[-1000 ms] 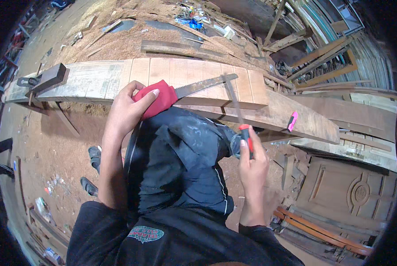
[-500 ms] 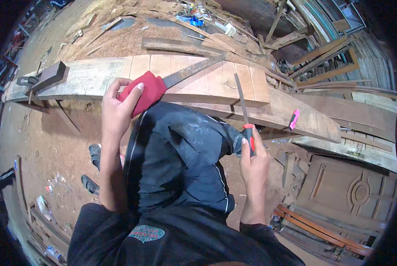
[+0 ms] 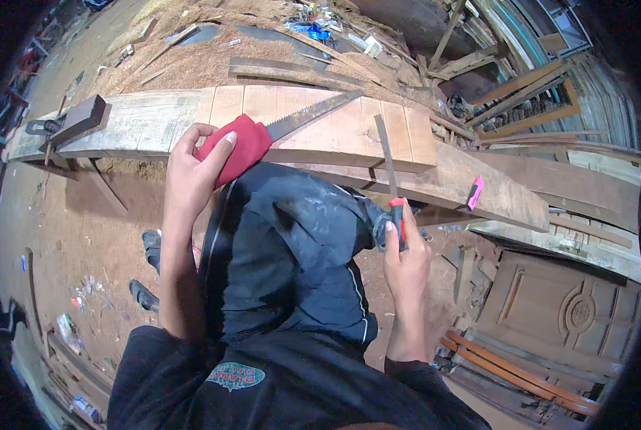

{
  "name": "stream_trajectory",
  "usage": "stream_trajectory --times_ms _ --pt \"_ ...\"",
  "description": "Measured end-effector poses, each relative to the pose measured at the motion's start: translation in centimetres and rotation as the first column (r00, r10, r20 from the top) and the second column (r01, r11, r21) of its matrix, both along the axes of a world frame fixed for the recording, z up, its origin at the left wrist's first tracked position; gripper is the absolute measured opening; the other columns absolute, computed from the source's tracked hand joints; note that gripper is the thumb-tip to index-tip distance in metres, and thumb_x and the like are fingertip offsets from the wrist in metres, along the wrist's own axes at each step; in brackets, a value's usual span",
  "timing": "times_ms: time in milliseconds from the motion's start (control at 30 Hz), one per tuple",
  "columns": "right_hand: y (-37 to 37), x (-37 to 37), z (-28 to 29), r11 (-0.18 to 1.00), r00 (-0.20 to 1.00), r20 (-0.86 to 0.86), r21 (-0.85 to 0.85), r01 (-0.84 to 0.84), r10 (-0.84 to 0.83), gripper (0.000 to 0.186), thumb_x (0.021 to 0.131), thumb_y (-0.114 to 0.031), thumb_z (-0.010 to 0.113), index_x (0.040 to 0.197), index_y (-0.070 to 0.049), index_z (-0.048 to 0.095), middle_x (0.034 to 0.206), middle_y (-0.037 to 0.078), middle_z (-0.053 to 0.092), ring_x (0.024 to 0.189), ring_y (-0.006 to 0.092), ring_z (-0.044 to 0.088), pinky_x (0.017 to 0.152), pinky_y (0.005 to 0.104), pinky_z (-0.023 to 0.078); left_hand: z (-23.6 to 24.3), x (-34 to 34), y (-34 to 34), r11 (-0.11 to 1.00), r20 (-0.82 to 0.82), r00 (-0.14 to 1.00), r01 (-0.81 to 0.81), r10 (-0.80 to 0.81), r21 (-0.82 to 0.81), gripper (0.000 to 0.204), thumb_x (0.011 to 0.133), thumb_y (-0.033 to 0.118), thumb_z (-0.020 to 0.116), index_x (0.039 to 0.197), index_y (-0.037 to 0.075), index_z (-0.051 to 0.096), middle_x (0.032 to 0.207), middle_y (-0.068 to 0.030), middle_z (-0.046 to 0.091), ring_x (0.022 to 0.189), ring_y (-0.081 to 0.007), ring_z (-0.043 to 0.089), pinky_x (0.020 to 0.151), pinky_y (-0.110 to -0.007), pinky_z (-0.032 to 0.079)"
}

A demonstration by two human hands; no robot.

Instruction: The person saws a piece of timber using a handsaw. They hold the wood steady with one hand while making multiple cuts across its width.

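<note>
My left hand (image 3: 200,158) is closed round the red handle end (image 3: 236,149) of a handsaw, its thumb on top. The saw blade (image 3: 313,115) slants up to the right across a thick, pale wooden beam (image 3: 399,132), teeth toward the far side. In my right hand (image 3: 408,258) is a file (image 3: 386,154) with a red and black handle, its narrow metal blade pointing away over the beam's near edge. The file stands apart from the saw. My thumb lies along the file's handle; some of the fingers behind it are hidden.
A hand plane (image 3: 77,122) sits on the beam's left end. A pink and black marker-like object (image 3: 475,193) lies on the lower plank (image 3: 514,201) at right. Sawdust (image 3: 184,64) and wood scraps spread beyond. A carved wooden panel (image 3: 549,308) lies at lower right, sandals (image 3: 144,295) at left.
My right hand and the file have shifted slightly left. My left hand and the saw's handle have moved very slightly to the right.
</note>
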State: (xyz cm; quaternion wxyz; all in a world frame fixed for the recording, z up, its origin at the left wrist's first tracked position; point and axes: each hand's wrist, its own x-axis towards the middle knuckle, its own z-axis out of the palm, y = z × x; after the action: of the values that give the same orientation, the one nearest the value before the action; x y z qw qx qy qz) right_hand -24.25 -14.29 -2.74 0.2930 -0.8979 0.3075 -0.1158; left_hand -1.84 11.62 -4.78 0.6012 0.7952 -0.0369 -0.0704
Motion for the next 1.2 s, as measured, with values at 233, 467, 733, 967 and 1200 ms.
stream_trajectory --times_ms 233,467,733,967,1200 --pt "-0.9 0.1 2.6 0.998 0.943 0.327 0.037 0.049 -0.058 0.042 0.104 -0.015 0.059 0.142 0.003 0.056 0.137 0.022 0.064 0.126 0.0269 0.062 0.107 0.0386 0.045 -0.4 0.0 -0.2 0.98 -0.05 0.998 0.026 -0.037 -0.198 0.032 0.094 0.028 0.076 0.105 0.0 0.066 0.082 -0.0081 0.072 0.072 -0.0092 0.065 0.064 -0.026 0.051" --pt "-0.5 0.1 1.0 0.998 0.995 -0.098 0.062 0.004 0.002 0.045 0.101 -0.02 0.061 0.142 -0.003 0.058 0.122 0.029 0.069 0.11 0.0434 0.07 0.091 0.0458 0.055 -0.5 -0.3 -0.5 0.993 -0.018 0.996 0.08 -0.082 -0.087 0.032 0.095 0.029 0.074 0.106 0.0 0.066 0.084 -0.0091 0.073 0.075 -0.0095 0.066 0.066 -0.026 0.051" --pt "-0.9 0.8 1.3 0.997 0.983 0.177 -0.07 -0.028 0.04 0.042 0.101 -0.018 0.061 0.141 -0.003 0.06 0.122 0.027 0.07 0.11 0.0403 0.071 0.091 0.0427 0.055 -0.3 -0.1 -0.2 0.993 0.088 0.994 0.059 -0.069 0.102 0.039 0.099 0.039 0.066 0.106 0.0 0.067 0.079 -0.0133 0.072 0.069 -0.0183 0.067 0.069 -0.034 0.052" --pt "-1.3 0.3 0.2 0.992 0.957 0.283 -0.127 -0.024 0.059 0.039 0.102 -0.015 0.062 0.137 0.0 0.06 0.122 0.024 0.07 0.109 0.0354 0.072 0.092 0.0415 0.054 3.7 -2.1 -0.7 0.933 0.05 0.997 -0.071 0.057 0.351 0.04 0.101 0.04 0.063 0.11 0.001 0.065 0.076 -0.0159 0.066 0.07 -0.0305 0.065 0.069 -0.042 0.051" --pt "-0.7 0.6 0.0 1.0 0.998 0.063 0.02 0.003 -0.004 0.043 0.099 -0.023 0.065 0.137 -0.004 0.062 0.123 0.026 0.07 0.11 0.0412 0.071 0.091 0.0439 0.055 2.7 -3.5 -1.3 0.875 0.564 0.797 -0.097 -0.217 0.474 0.044 0.089 0.029 0.077 0.121 0.003 0.063 0.116 -0.0194 0.063 0.108 -0.0384 0.062 0.09 -0.046 0.05"
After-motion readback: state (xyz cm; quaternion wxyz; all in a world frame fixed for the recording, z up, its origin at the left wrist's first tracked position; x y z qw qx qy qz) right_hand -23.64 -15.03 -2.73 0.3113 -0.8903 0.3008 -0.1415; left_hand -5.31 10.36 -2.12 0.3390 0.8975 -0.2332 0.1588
